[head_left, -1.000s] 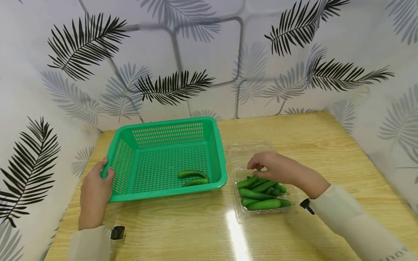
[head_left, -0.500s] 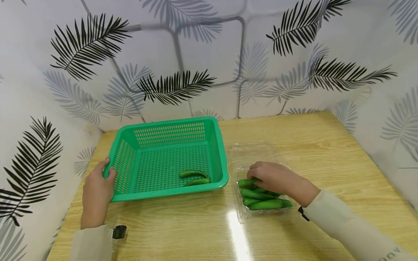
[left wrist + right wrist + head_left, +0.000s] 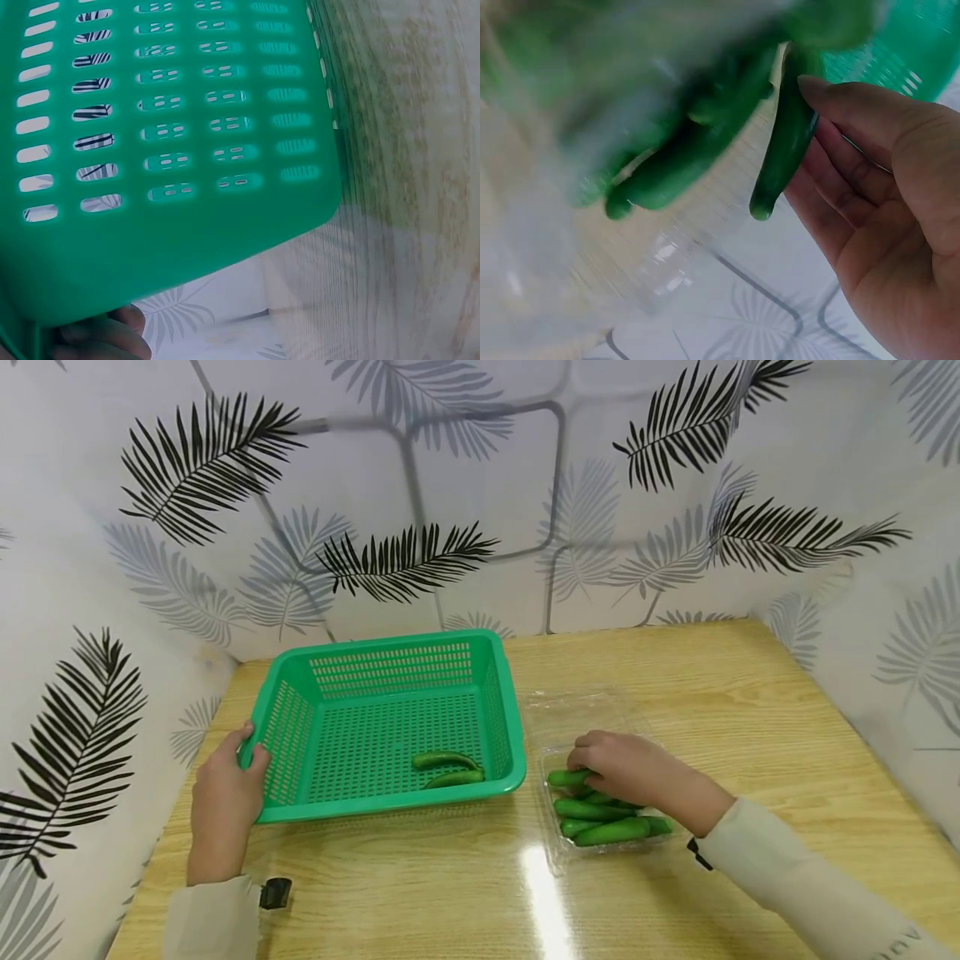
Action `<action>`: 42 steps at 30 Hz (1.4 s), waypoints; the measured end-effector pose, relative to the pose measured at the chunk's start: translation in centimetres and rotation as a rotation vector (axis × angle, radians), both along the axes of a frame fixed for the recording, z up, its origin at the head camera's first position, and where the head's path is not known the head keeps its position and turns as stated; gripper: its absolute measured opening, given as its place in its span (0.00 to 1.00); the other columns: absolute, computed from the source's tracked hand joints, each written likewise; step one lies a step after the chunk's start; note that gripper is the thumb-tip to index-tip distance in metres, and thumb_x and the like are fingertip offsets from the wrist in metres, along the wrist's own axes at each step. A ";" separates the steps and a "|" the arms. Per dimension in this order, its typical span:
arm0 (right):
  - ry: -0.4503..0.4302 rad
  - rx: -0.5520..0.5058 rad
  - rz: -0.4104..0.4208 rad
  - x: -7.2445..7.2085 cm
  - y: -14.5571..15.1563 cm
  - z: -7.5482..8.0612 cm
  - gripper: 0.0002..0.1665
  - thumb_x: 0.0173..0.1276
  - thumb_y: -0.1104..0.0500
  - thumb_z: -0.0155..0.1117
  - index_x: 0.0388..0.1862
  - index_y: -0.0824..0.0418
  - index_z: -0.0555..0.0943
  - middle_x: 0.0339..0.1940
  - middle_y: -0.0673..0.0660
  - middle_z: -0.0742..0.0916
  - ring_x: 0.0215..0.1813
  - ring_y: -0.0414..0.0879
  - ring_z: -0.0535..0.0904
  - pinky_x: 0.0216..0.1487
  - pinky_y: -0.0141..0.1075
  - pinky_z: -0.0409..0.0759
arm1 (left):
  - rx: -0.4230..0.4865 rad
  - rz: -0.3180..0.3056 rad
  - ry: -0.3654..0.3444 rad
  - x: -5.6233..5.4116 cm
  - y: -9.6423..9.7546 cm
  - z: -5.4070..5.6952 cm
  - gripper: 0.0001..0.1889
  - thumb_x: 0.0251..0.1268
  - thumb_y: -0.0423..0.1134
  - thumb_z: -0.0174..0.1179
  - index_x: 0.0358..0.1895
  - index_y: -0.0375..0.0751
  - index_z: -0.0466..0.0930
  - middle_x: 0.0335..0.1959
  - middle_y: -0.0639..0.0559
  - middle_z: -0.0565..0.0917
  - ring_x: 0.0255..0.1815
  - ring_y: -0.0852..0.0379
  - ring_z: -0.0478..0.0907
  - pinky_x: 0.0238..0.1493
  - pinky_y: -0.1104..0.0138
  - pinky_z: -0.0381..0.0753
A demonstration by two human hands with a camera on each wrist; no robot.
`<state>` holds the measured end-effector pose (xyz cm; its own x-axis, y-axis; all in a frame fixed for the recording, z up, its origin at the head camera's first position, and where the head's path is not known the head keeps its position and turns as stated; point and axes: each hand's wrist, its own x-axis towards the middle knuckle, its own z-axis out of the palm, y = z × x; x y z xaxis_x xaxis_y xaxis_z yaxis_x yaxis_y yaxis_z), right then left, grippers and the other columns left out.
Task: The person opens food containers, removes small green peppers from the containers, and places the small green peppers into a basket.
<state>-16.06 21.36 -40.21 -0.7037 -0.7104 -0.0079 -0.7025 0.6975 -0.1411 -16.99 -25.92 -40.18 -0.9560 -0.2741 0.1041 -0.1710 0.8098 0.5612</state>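
My left hand [image 3: 225,789] grips the left rim of a green plastic basket [image 3: 390,650]; in the left wrist view its curled fingers [image 3: 112,337] show under the rim. Two green chili peppers [image 3: 442,760] lie inside, near the front right corner. To the right, my right hand [image 3: 626,767] reaches down into a clear plastic box [image 3: 558,853] of several more peppers [image 3: 611,832]. The right wrist view shows its thumb and fingers pinching one dark green chili pepper [image 3: 784,142], with other peppers [image 3: 682,165] close beside it.
The wood-grain table [image 3: 420,877] carries both containers. The box's clear lid [image 3: 573,706] lies folded back behind it. A leaf-patterned cloth [image 3: 487,485] hangs along the back and both sides.
My right hand has lowered into the box and taken hold of a pepper. The left hand keeps its grip on the basket; the whole head view has shifted slightly.
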 end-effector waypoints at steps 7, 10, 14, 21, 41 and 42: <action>-0.044 -0.052 0.014 0.1 -0.1 2.5 0.11 0.57 0.63 0.69 0.41 0.57 0.83 0.36 0.49 0.81 0.39 0.42 0.77 0.39 0.34 0.77 | -0.005 0.008 0.013 0.0 -0.4 0.0 0.25 0.71 0.44 0.43 0.70 0.44 0.62 0.48 0.26 0.76 0.10 0.51 0.62 0.11 0.60 0.63; -0.069 -0.073 0.022 0.1 -0.2 3.6 0.11 0.58 0.62 0.68 0.41 0.57 0.83 0.37 0.48 0.81 0.38 0.41 0.77 0.38 0.34 0.77 | -0.001 0.005 0.007 0.0 -0.5 0.0 0.25 0.71 0.44 0.42 0.70 0.44 0.61 0.46 0.27 0.76 0.09 0.51 0.62 0.11 0.60 0.63; -0.106 -0.101 0.023 0.0 -0.2 5.0 0.11 0.59 0.62 0.67 0.42 0.56 0.82 0.37 0.46 0.80 0.39 0.40 0.76 0.38 0.34 0.76 | 0.003 0.001 0.008 0.1 -0.5 0.1 0.25 0.71 0.44 0.43 0.70 0.43 0.61 0.44 0.27 0.77 0.09 0.52 0.61 0.11 0.60 0.62; -0.107 -0.174 -0.013 -0.8 0.2 7.5 0.12 0.60 0.63 0.67 0.44 0.56 0.82 0.40 0.47 0.81 0.40 0.40 0.77 0.39 0.35 0.77 | -0.006 -0.027 0.040 0.2 -0.5 0.4 0.25 0.71 0.42 0.43 0.69 0.40 0.62 0.50 0.26 0.74 0.08 0.52 0.59 0.09 0.61 0.61; -0.121 -0.164 0.190 -5.6 -10.2 10.8 0.14 0.65 0.60 0.62 0.50 0.58 0.81 0.43 0.48 0.82 0.42 0.39 0.75 0.43 0.33 0.74 | -0.005 -0.017 0.039 0.1 -0.1 0.0 0.24 0.72 0.43 0.43 0.68 0.41 0.63 0.12 0.46 0.67 0.07 0.56 0.55 0.08 0.63 0.60; -0.124 -0.155 0.199 -5.9 -10.9 10.8 0.15 0.65 0.60 0.62 0.51 0.57 0.81 0.43 0.49 0.82 0.43 0.39 0.75 0.44 0.32 0.74 | -0.003 -0.017 0.036 0.1 -0.1 0.0 0.24 0.72 0.43 0.43 0.68 0.41 0.63 0.13 0.45 0.68 0.07 0.56 0.56 0.08 0.63 0.60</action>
